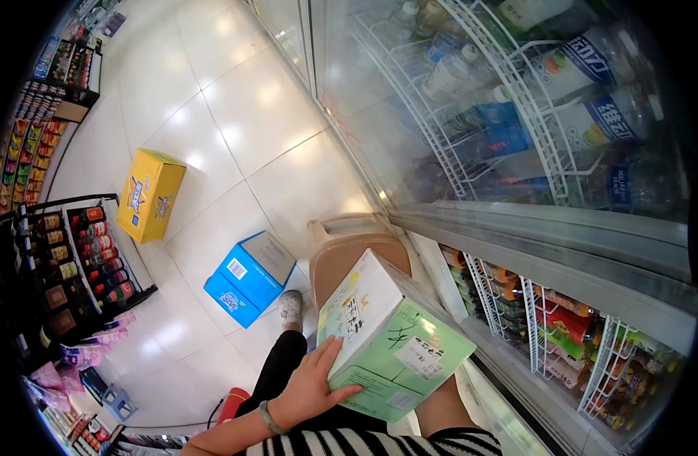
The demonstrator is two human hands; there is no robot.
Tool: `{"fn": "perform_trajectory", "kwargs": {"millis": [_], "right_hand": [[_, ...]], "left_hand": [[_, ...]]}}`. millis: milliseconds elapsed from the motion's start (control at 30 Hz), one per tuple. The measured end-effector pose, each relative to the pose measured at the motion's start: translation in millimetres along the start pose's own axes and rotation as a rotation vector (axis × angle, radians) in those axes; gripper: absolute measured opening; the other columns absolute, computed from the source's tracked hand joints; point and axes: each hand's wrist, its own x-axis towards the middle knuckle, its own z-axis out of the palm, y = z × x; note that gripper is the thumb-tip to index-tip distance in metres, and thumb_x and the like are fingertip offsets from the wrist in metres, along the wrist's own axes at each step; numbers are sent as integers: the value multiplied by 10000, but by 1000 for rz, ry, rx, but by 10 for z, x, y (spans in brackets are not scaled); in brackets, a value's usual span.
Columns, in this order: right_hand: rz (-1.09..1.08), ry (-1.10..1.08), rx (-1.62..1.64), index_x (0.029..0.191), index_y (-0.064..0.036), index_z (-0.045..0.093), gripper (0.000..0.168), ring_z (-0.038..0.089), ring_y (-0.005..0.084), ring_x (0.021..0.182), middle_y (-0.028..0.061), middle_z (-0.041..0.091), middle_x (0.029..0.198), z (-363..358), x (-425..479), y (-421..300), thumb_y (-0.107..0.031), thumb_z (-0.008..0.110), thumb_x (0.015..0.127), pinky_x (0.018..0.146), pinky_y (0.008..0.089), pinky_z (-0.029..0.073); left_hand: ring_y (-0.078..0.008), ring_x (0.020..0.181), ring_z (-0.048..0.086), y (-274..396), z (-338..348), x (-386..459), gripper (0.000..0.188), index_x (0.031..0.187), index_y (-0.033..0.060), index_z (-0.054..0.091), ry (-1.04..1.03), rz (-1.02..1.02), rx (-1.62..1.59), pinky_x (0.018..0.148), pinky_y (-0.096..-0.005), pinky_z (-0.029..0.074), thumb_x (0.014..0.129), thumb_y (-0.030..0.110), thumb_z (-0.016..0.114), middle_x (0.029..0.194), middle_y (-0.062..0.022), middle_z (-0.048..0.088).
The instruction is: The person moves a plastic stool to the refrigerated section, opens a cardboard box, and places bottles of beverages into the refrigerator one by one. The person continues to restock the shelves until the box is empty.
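Note:
A green and white cardboard carton (403, 336) is tilted in front of me, its far end over the seat of a brown plastic stool (332, 259). My left hand (315, 382) lies against the carton's left side and near edge, fingers spread along it, with a bangle at the wrist. My right forearm reaches under the carton's near right side; the right hand itself is hidden behind it. Whether the stool bears any of the carton's weight cannot be told.
Left of my foot, a blue carton (246, 282) stands on the tiled floor, with a yellow carton (149, 196) farther off. A glass-door cooler (531, 228) with bottles runs along the right. Bottle shelves (75, 256) and a blue stool (116, 402) are at the left.

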Motion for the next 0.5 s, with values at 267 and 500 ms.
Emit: {"fn": "perform_trajectory", "kwargs": {"millis": [267,500], "right_hand": [[57,-49,479,1279,-28,495,417,540,355,1126,192,592,1129,-178,-480,-399,-199,576,907,972,431,415],[-886,166,-95,1281,-23,488,522,496,356,1187,201,537,1213,-923,-2231,-1423,-197,690,832,1014,425,385]], "left_hand": [[-429,1174,528,-26,162,-68,855,1405,20,402,131,24,-64,994,-443,442,745,390,802,1326,-263,504],[-396,1234,485,107,297,-297,867,1387,32,427,291,-94,124,984,-442,440,729,461,792,1370,-209,478]]}}
